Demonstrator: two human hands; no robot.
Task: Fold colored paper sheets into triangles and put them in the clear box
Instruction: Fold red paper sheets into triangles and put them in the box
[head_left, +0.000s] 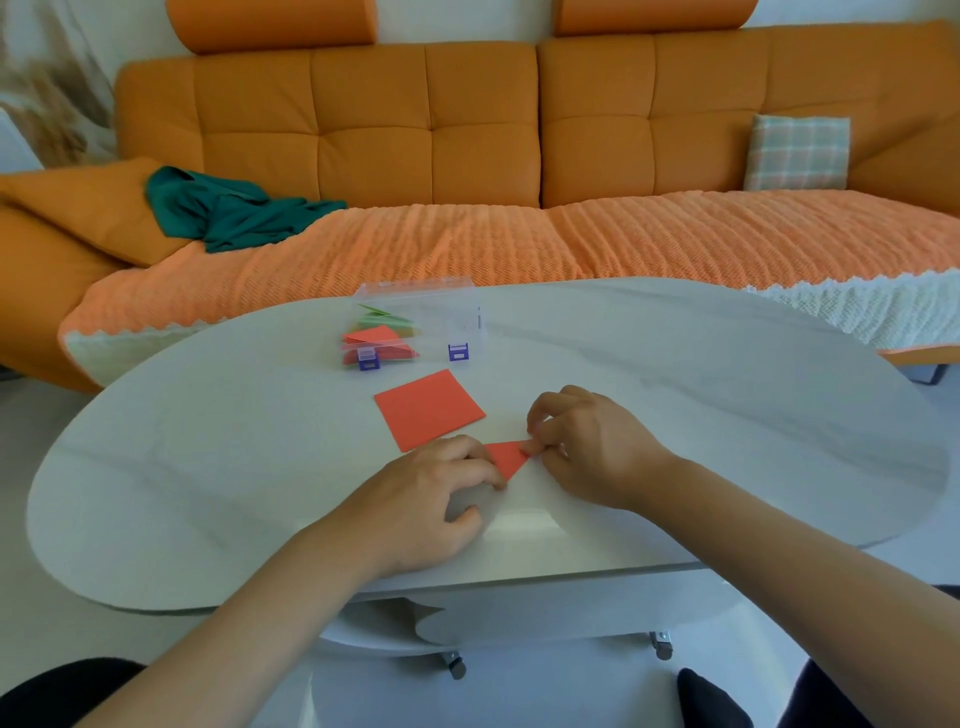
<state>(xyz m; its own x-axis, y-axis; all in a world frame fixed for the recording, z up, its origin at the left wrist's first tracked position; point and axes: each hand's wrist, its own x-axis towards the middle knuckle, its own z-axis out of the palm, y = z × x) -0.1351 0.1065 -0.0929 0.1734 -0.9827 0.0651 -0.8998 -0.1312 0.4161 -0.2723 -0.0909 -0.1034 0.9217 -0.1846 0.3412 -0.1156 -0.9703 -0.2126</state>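
A small red folded paper triangle (508, 457) lies on the white table (727, 395) between my hands. My left hand (441, 499) presses its left edge with curled fingertips. My right hand (587, 447) pinches the triangle's right corner. Just behind them, a flat red square sheet (428, 408) rests on the table. Farther back stands the clear box (415, 325) with purple latches, its lid raised, holding several red and green folded triangles.
An orange sofa (467, 130) runs behind the table, with a green cloth (228, 208) on its left and a plaid cushion (797, 153) at right. The table's front edge is near my forearms.
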